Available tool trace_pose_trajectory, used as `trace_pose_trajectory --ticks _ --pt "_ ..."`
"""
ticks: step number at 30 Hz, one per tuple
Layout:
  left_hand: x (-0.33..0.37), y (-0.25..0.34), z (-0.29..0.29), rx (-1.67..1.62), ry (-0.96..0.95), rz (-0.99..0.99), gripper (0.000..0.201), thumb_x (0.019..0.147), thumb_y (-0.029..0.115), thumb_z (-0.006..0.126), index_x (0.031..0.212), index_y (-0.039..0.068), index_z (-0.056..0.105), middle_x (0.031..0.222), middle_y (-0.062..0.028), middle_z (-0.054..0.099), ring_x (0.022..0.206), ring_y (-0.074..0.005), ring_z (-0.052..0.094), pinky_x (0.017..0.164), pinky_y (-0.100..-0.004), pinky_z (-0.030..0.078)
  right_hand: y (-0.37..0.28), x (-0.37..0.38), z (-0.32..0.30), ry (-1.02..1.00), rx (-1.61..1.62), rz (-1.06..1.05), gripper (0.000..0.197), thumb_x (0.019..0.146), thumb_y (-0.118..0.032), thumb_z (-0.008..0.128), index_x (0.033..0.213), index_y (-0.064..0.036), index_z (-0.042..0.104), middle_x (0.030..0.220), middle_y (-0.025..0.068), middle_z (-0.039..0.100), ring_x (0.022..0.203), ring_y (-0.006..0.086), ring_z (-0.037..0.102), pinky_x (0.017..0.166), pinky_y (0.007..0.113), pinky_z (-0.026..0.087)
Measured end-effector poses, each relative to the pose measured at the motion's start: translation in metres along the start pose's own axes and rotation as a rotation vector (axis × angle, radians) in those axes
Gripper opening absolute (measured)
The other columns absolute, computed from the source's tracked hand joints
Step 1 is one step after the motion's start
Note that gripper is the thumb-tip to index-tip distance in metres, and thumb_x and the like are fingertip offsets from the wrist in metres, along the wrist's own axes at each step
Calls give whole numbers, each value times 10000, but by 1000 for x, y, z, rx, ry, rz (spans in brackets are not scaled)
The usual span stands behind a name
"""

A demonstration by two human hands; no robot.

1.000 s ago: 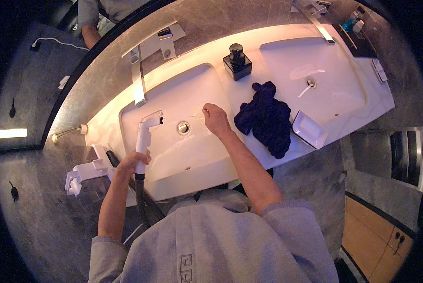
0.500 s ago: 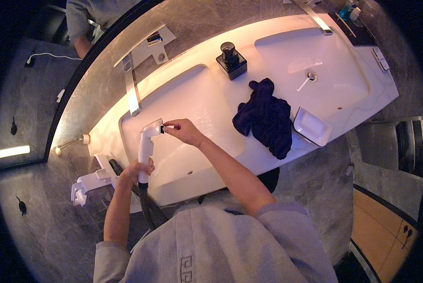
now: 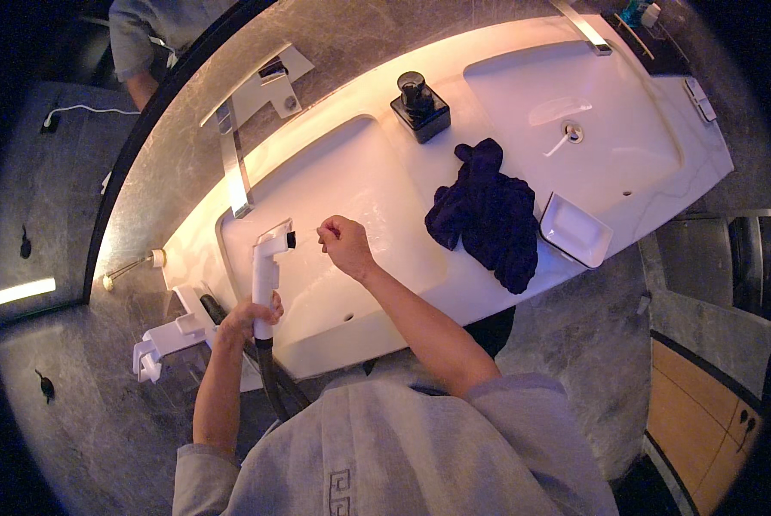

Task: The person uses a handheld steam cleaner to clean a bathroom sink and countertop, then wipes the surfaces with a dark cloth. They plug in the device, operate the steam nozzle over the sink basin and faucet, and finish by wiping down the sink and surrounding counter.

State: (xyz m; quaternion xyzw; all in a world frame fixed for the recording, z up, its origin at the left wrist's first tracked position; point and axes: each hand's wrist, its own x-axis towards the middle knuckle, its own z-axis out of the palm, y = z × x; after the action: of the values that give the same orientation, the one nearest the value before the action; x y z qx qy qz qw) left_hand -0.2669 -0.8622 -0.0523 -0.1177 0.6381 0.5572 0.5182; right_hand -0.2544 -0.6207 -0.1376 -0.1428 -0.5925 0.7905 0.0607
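Note:
My left hand (image 3: 254, 316) grips the lower end of a white, bent hand-held nozzle (image 3: 267, 271) with a dark hose running from its base toward my body. The nozzle stands over the left sink basin (image 3: 359, 258), its squared head carrying a small black piece (image 3: 291, 240) at the tip. Just right of that tip, apart from it, my right hand (image 3: 347, 248) hovers above the basin. Its fingertips are pinched together, and whatever lies between them is too small to make out.
A crumpled dark navy cloth (image 3: 484, 215) lies between the two basins, beside a white soap dish (image 3: 574, 230). Behind it stands a black pump bottle (image 3: 421, 110). A chrome faucet (image 3: 236, 176) reaches over the left basin. A white wall holder (image 3: 172, 335) sits left of my forearm.
My right hand has drawn away from the nozzle's black tip to the right, its fingers now closed in a pinch. The left hand still holds the nozzle nearly in place.

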Motion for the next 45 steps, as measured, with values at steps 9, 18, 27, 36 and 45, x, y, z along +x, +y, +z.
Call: trace_pose_trajectory --ticks 9,18,27,36,45 --pt "-1 3 6 -49 14 -3 349 438 -2 603 759 46 474 647 -53 500 582 -154 486 568 -255 409 2 3 -12 111 207 199 119 821 -87 546 768 19 543 661 76 584 574 120 582 520 245 504" --pt "1 5 6 -55 -47 -5 354 421 1 596 747 52 467 643 -54 495 589 -171 480 599 -272 400 -25 -10 12 -118 342 153 172 770 -14 603 929 19 545 682 77 597 582 121 601 512 229 514" --pt "5 -2 4 -44 -45 -15 343 436 32 596 754 65 471 667 -48 499 601 -164 475 606 -267 390 -8 -2 25 77 -166 -340 98 788 -82 590 798 13 614 644 68 599 552 112 571 520 230 480" --pt "2 -4 -1 -101 -42 31 353 432 30 603 759 69 477 657 -46 501 593 -158 479 614 -268 395 6 -11 -6 59 251 247 141 798 -106 593 768 29 618 632 63 593 538 110 584 479 230 503" --pt "0 0 4 -61 -62 61 327 456 42 603 755 70 476 654 -40 498 598 -150 485 603 -269 410 -2 -20 -26 52 624 388 221 809 -186 608 816 35 602 705 84 613 569 139 608 508 247 526"
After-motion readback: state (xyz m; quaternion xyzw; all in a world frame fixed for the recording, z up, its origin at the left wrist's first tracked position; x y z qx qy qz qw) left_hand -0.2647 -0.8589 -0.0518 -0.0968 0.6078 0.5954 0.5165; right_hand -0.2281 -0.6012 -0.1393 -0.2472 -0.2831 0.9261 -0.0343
